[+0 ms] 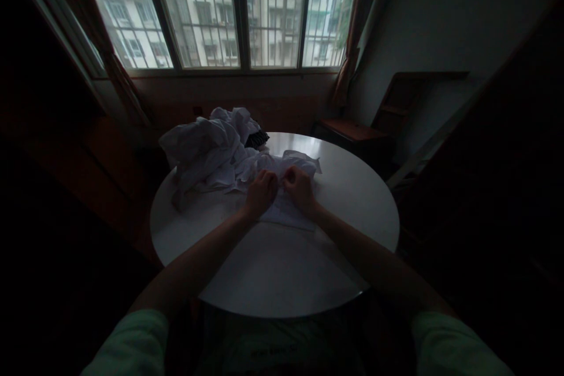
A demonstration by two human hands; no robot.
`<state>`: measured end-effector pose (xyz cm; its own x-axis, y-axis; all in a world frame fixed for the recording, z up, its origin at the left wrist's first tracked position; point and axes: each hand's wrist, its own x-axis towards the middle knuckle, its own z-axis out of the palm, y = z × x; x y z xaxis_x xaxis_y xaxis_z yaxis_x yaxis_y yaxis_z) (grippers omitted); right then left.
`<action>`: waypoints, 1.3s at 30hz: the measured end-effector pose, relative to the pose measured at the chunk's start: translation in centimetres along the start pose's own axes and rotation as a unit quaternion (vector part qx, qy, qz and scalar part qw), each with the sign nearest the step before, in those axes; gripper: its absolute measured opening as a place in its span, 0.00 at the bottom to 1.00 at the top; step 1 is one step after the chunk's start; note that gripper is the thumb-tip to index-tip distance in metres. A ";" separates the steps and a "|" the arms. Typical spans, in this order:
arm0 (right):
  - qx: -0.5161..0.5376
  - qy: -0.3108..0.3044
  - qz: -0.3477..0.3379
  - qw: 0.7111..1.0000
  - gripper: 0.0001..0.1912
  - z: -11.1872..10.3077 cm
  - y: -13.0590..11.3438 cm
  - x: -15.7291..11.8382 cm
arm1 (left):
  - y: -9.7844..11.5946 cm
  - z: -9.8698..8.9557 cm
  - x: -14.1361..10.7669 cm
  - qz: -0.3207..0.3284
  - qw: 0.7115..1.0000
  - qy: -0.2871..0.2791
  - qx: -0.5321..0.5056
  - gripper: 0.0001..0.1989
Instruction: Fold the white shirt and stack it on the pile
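My left hand (262, 189) and my right hand (299, 187) are close together over the middle of a round white table (282, 276). Both are closed, fingers curled in, pinching a white garment (288, 215) between them. It lies partly flat toward me and bunched beyond my knuckles; whether it is a shirt I cannot tell in the dim light. The fingertips are mostly hidden. A crumpled heap of white clothes (205, 147) rises just left of and behind my left hand. Beside that heap shows a dark, striped piece of cloth (258, 140).
A wooden chair (352, 129) stands beyond the table at the back right. Behind the table is a wide barred window (242, 17) with a curtain (118, 76) tied on the left. Dark furniture (88, 170) is along the left side.
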<state>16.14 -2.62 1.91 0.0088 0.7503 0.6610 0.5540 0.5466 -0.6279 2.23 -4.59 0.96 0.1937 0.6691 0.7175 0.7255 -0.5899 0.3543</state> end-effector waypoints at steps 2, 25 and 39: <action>0.003 0.016 0.026 1.000 0.04 -0.3 0.8 0.3 | 0.0 -0.1 0.0 -0.007 1.000 0.023 -0.009 0.06; 0.073 0.099 -0.050 0.991 0.07 -1.5 0.0 0.2 | -0.4 0.2 -0.1 -0.042 0.989 0.022 -0.138 0.10; 0.046 0.141 -0.126 0.981 0.08 -2.3 -0.9 0.0 | 0.3 -0.1 -0.1 -0.055 0.943 -0.231 -0.235 0.11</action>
<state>17.52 -3.97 3.37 0.1192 0.4614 0.8791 0.4914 0.7420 -0.4561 2.37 -4.86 1.06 0.4804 0.7988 0.3621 0.4065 -0.5686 0.7151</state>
